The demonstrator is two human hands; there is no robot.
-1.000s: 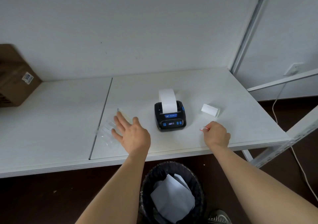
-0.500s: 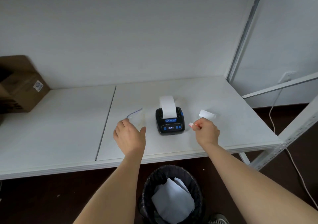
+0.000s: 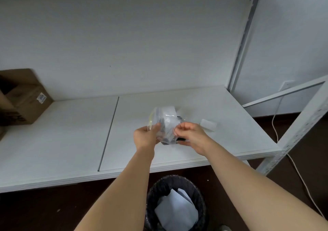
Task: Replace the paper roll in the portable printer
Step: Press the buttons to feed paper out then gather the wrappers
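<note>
- Across the lower half of the view runs a white worktop (image 3: 62,133), made of two panels with a dark seam between them, set against a pale wall.
- At the right edge stands a white metal shelving frame (image 3: 301,124), with a thin white cable (image 3: 300,174) trailing over the dark floor beside it.
- On the far left of the worktop sits a brown cardboard box (image 3: 23,99) with a small white label on its side.
- Below the front edge of the worktop, on the floor, stands a dark mesh bin (image 3: 175,202) lined with a bag and holding white paper.
- Both bare forearms reach up from the bottom of the view and meet above the right panel.
- Between the hands hangs a clear zip bag (image 3: 164,122), crumpled and held up in front of the portable printer (image 3: 180,139), of which only dark slivers show behind the plastic.
- The left hand (image 3: 145,136) has its grip closed on the bag's left edge, thumb on top.
- The right hand (image 3: 191,136) pinches the bag's right side with curled fingers.
- A white paper roll (image 3: 208,125) lies on its side on the worktop just right of the right hand, apart from it.
</note>
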